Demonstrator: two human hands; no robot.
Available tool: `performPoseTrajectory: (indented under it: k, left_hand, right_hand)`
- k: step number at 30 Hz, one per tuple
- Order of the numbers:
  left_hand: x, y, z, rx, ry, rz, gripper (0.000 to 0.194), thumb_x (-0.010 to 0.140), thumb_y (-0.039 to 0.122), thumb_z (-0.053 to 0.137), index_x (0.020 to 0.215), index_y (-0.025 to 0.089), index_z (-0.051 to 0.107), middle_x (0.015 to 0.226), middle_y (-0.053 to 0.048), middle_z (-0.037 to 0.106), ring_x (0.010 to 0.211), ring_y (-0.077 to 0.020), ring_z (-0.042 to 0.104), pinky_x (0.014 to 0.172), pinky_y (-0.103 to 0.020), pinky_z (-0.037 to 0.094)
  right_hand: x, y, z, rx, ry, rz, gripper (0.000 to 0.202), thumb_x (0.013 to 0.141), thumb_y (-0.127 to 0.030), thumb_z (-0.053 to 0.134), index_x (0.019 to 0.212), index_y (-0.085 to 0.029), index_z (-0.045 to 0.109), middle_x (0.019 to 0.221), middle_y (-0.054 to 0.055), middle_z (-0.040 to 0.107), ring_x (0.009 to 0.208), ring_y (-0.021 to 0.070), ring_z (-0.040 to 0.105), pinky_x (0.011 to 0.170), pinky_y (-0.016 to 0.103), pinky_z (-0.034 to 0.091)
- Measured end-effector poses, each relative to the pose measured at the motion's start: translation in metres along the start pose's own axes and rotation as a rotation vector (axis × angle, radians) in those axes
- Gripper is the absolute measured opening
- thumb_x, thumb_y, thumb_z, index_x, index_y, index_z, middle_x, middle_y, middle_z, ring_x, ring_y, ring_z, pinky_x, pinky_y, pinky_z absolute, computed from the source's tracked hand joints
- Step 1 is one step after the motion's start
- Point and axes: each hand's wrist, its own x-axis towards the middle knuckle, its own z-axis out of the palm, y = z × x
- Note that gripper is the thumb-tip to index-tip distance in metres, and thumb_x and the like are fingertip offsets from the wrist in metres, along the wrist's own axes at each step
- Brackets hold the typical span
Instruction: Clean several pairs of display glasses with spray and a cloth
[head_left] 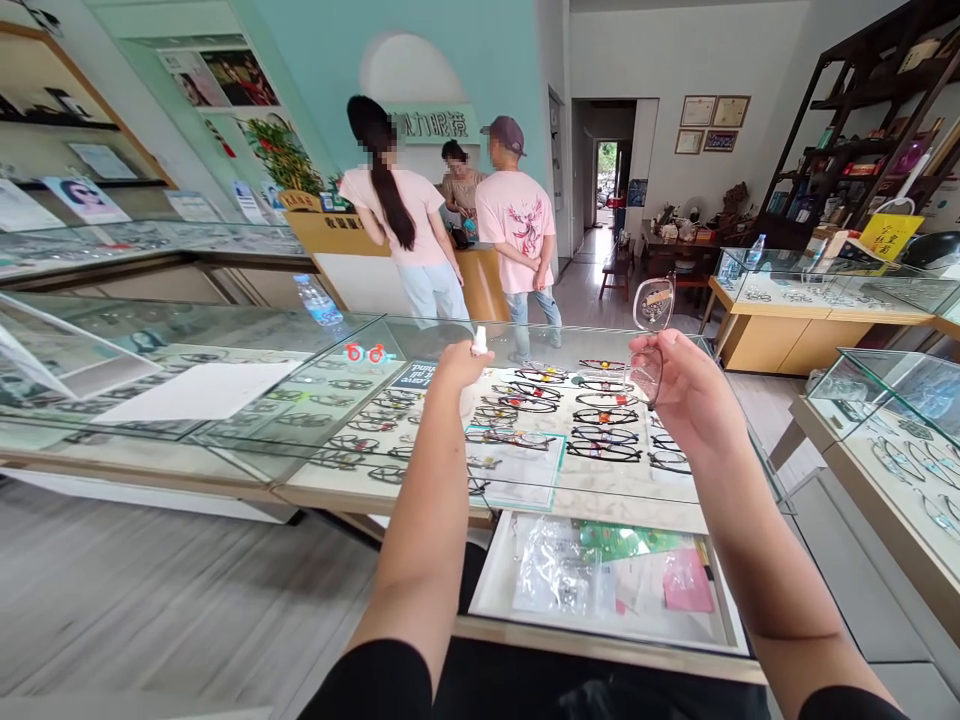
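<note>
My left hand (457, 366) is closed around a small bottle with a white spray nozzle (479, 341), which pokes up above the fingers. The bottle's body is mostly hidden by the hand. Across from it, my right hand (688, 380) pinches a pair of eyeglasses (654, 304) with a thin frame, held up on edge with one lens above the fingers. Both hands are raised over a glass display case (525, 490). Inside the case, rows of eyeglass frames (604, 418) lie on a white base.
Below the case, a pulled-out drawer (487, 590) holds plastic bags and a pink packet (688, 580). White paper (199, 390) and a water bottle (319, 302) rest on the glass at left. Two people in pink shirts (517, 205) stand by a counter, with another person behind it.
</note>
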Motion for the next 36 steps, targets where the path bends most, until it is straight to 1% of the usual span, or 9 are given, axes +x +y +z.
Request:
performPoseTrajectory:
  k: [4, 14, 21, 23, 25, 27, 29, 32, 36]
  left_hand:
    - [0.011, -0.020, 0.016, 0.124, -0.111, -0.082, 0.041, 0.103, 0.042, 0.075, 0.137, 0.019, 0.068, 0.137, -0.011, 0.070, 0.120, -0.0270, 0.072, 0.101, -0.048, 0.064]
    - [0.016, -0.025, 0.025, 0.203, -0.225, -0.186, 0.044, 0.103, 0.042, 0.075, 0.139, 0.019, 0.067, 0.140, -0.012, 0.069, 0.123, -0.0284, 0.071, 0.102, -0.049, 0.064]
    - [0.008, -0.016, 0.016, 0.137, -0.193, -0.243, 0.044, 0.103, 0.042, 0.073, 0.140, 0.018, 0.066, 0.141, -0.012, 0.069, 0.122, -0.0277, 0.071, 0.102, -0.050, 0.064]
    - [0.004, -0.011, 0.007, 0.110, -0.134, -0.267, 0.045, 0.103, 0.042, 0.074, 0.140, 0.019, 0.066, 0.142, -0.012, 0.068, 0.124, -0.0281, 0.070, 0.104, -0.051, 0.063]
    - [-0.001, -0.006, -0.006, 0.075, -0.039, -0.275, 0.048, 0.096, 0.034, 0.081, 0.139, 0.018, 0.067, 0.146, -0.016, 0.064, 0.133, -0.0352, 0.065, 0.109, -0.055, 0.058]
    - [-0.009, 0.001, -0.021, 0.020, 0.074, -0.237, 0.058, 0.081, 0.016, 0.085, 0.136, 0.014, 0.067, 0.150, -0.025, 0.056, 0.145, -0.0483, 0.053, 0.116, -0.062, 0.049]
    - [-0.020, 0.010, -0.036, -0.051, 0.173, -0.146, 0.069, 0.075, 0.005, 0.077, 0.142, 0.016, 0.063, 0.153, -0.026, 0.050, 0.152, -0.0513, 0.043, 0.123, -0.064, 0.041]
    - [-0.040, 0.029, -0.052, -0.189, 0.222, 0.029, 0.075, 0.076, 0.002, 0.067, 0.146, 0.026, 0.059, 0.148, -0.016, 0.051, 0.146, -0.0411, 0.050, 0.123, -0.055, 0.043]
    - [-0.071, 0.063, -0.058, -0.591, 0.044, 0.322, 0.072, 0.070, 0.000, 0.062, 0.137, 0.029, 0.058, 0.123, -0.008, 0.061, 0.120, -0.0294, 0.067, 0.096, -0.042, 0.058]
  right_hand:
    - [-0.001, -0.001, 0.002, 0.031, 0.012, 0.015, 0.034, 0.076, -0.048, 0.094, 0.081, -0.026, 0.068, 0.098, 0.000, 0.080, 0.078, 0.0139, 0.067, 0.069, 0.028, 0.056]
    - [-0.001, -0.001, 0.002, 0.019, -0.004, 0.025, 0.032, 0.080, -0.047, 0.092, 0.081, -0.027, 0.068, 0.099, 0.001, 0.080, 0.078, 0.0145, 0.066, 0.069, 0.029, 0.055]
    - [-0.002, 0.000, 0.003, 0.049, -0.004, 0.016, 0.033, 0.077, -0.046, 0.095, 0.080, -0.025, 0.069, 0.094, 0.000, 0.081, 0.077, 0.0119, 0.068, 0.067, 0.024, 0.056]
    - [-0.002, 0.000, 0.003, 0.065, 0.002, 0.018, 0.032, 0.076, -0.044, 0.095, 0.080, -0.025, 0.070, 0.093, 0.000, 0.081, 0.077, 0.0114, 0.068, 0.068, 0.023, 0.057]
    - [-0.002, 0.000, 0.002, 0.076, 0.012, 0.015, 0.031, 0.076, -0.043, 0.095, 0.079, -0.025, 0.070, 0.092, -0.001, 0.081, 0.077, 0.0114, 0.068, 0.066, 0.022, 0.057]
    - [-0.002, -0.001, 0.001, 0.072, 0.007, 0.014, 0.030, 0.078, -0.043, 0.094, 0.080, -0.026, 0.069, 0.093, -0.001, 0.081, 0.078, 0.0120, 0.069, 0.065, 0.022, 0.057]
    - [-0.002, -0.001, 0.000, 0.055, 0.000, 0.009, 0.029, 0.080, -0.043, 0.093, 0.080, -0.026, 0.069, 0.094, 0.000, 0.081, 0.078, 0.0124, 0.069, 0.064, 0.023, 0.056]
    - [-0.001, -0.001, 0.000, 0.044, 0.004, 0.003, 0.028, 0.082, -0.042, 0.091, 0.081, -0.026, 0.068, 0.095, 0.000, 0.081, 0.078, 0.0121, 0.069, 0.066, 0.023, 0.057]
    - [-0.002, 0.000, 0.003, 0.054, -0.004, 0.015, 0.030, 0.081, -0.042, 0.092, 0.081, -0.026, 0.068, 0.093, 0.000, 0.081, 0.078, 0.0119, 0.069, 0.070, 0.024, 0.058]
